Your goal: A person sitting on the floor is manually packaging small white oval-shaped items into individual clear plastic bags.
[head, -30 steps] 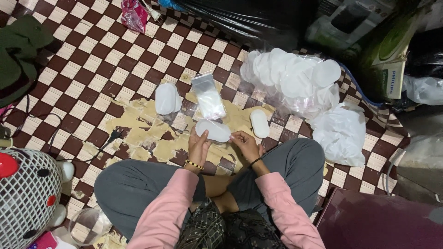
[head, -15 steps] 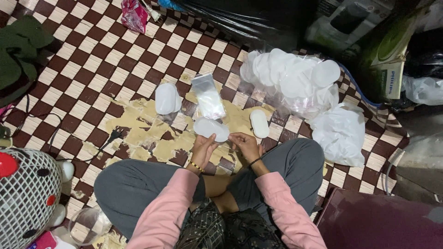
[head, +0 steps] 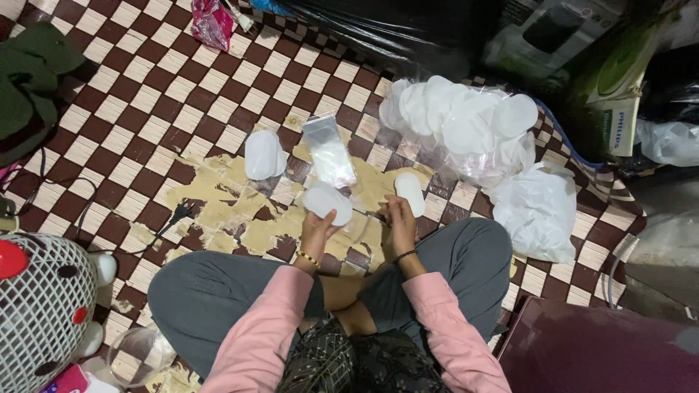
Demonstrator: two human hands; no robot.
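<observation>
I sit cross-legged on a worn brown-and-cream checkered mat (head: pixel 145 87). My left hand (head: pixel 317 231) holds a white oval pad (head: pixel 328 202) just above the mat. My right hand (head: pixel 400 220) is closed on a thin clear film in front of my knees, its fingers close to a second white oval pad (head: pixel 410 193). A clear plastic sleeve (head: pixel 329 151) lies beyond the hands. Another small stack of white pads (head: pixel 263 154) rests to the left of it.
A big clear bag of white round pads (head: pixel 459 124) sits at the right, with a crumpled white bag (head: pixel 539 211) below it. A white wire-mesh fan with red dots (head: pixel 40 309) stands at the lower left. Green cloth (head: pixel 29 87), a black cable (head: pixel 145 225), boxes and black bags ring the mat.
My left hand has lifted the white oval pad slightly and drawn it towards me. My right hand stays near the second pad.
</observation>
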